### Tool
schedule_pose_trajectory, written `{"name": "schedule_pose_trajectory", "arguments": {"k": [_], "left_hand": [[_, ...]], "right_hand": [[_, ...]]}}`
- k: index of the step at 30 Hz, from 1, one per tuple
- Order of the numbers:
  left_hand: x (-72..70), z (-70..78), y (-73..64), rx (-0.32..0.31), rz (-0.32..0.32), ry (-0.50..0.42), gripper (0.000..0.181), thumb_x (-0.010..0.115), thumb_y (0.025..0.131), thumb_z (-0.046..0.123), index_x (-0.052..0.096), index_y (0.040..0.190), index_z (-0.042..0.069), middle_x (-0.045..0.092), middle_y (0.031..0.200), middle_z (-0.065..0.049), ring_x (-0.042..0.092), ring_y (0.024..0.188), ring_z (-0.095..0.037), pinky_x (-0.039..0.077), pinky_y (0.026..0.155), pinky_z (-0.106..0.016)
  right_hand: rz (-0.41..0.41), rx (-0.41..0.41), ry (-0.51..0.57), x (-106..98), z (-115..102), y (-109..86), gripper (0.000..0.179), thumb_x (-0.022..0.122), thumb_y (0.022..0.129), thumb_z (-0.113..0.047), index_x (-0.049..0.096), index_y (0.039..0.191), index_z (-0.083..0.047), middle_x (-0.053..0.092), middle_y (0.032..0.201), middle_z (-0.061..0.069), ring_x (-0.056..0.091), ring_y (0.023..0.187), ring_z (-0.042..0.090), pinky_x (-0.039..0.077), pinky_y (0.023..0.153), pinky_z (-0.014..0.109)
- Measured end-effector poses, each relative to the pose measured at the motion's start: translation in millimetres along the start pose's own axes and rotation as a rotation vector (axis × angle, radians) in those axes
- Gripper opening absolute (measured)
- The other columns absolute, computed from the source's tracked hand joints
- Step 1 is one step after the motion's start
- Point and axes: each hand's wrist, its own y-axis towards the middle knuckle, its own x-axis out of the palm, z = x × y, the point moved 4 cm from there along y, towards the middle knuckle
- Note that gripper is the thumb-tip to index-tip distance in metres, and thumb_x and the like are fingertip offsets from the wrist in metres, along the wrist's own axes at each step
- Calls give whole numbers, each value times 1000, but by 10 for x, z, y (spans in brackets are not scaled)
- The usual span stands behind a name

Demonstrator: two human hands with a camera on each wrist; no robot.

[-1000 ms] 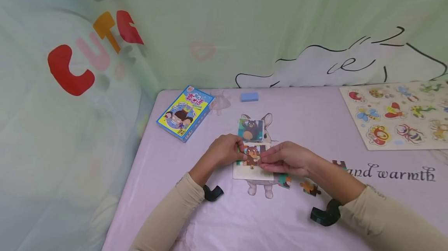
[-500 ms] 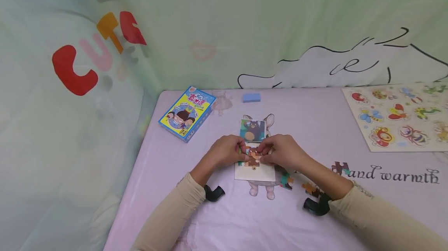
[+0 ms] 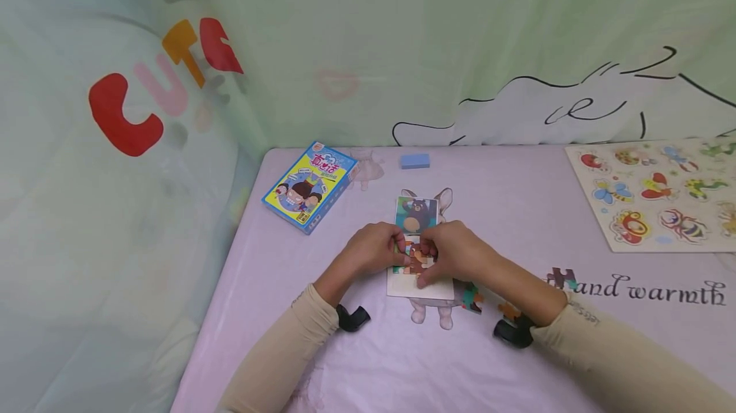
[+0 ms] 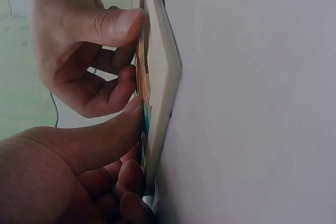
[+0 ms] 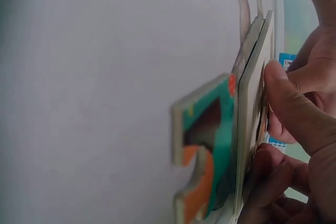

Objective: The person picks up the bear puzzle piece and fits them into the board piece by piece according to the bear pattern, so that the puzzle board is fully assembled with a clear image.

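A pale jigsaw board [image 3: 409, 287] lies mid-table, its upper part covered by joined pieces showing a brown bear. My left hand [image 3: 372, 249] holds the board's left side, thumb over the pieces and fingers bent at the edge. From the right, my right hand [image 3: 462, 252] arches over the board and grips a brown jigsaw piece [image 3: 425, 263] between thumb and curled fingers. Part of that piece is hidden by the hand. Just beyond the board lies a bear picture card [image 3: 415, 213]. A loose teal-and-orange jigsaw piece [image 5: 223, 129] sits beside the board's right edge.
Further right are an orange loose piece [image 3: 508, 310], partly behind the right wrist, and a brown one [image 3: 562, 277]. A blue-yellow card box [image 3: 309, 188] and blue block [image 3: 414, 162] stand at the back. An insect picture board [image 3: 604, 229] lies at right.
My right hand has moved left over the board with the jigsaw piece, bringing it against the joined ones; its thumb has dropped lower. The left hand stays at the board's left side.
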Motion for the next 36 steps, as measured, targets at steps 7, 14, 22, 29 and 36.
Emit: {"name": "schedule_pose_trajectory", "arguments": {"k": [7,14,22,29,36], "left_hand": [[-2,4,-1,-4,1,5,23,84,85,28,65,82,17,55,66,3,51,66,-13,36,60,-27],[8,-10,12,0,4,5,23,85,85,30,65,83,17,55,67,2,51,65,-13,36,60,-26],[0,-32,14,34,-13,-22,21,84,86,28,67,86,16,55,66,3,50,61,-11,37,58,-25],[-4,-39,14,44,-28,-39,19,84,86,26,68,89,16,54,66,3,49,61,-10,36,57,-24],[-1,-34,16,36,-20,-35,20,85,85,25,67,88,16,53,65,3,48,60,-10,35,57,-25]], "right_hand": [[26,-59,-41,-1,-24,4,47,97,64,-42,63,79,-14,53,66,-6,48,64,10,39,58,24],[29,-112,-39,1,-13,-18,41,95,68,-39,65,79,-14,55,67,-7,49,64,8,42,59,22],[-5,-149,15,-15,21,-22,31,89,72,-32,66,83,-14,58,71,-4,49,68,8,43,61,23],[-71,-142,69,-47,65,-29,29,84,71,-20,65,91,-11,59,76,-3,51,71,9,45,65,24],[-121,-128,173,-80,129,-43,37,78,74,-2,61,106,-12,65,81,-2,58,69,10,49,63,25]]}}
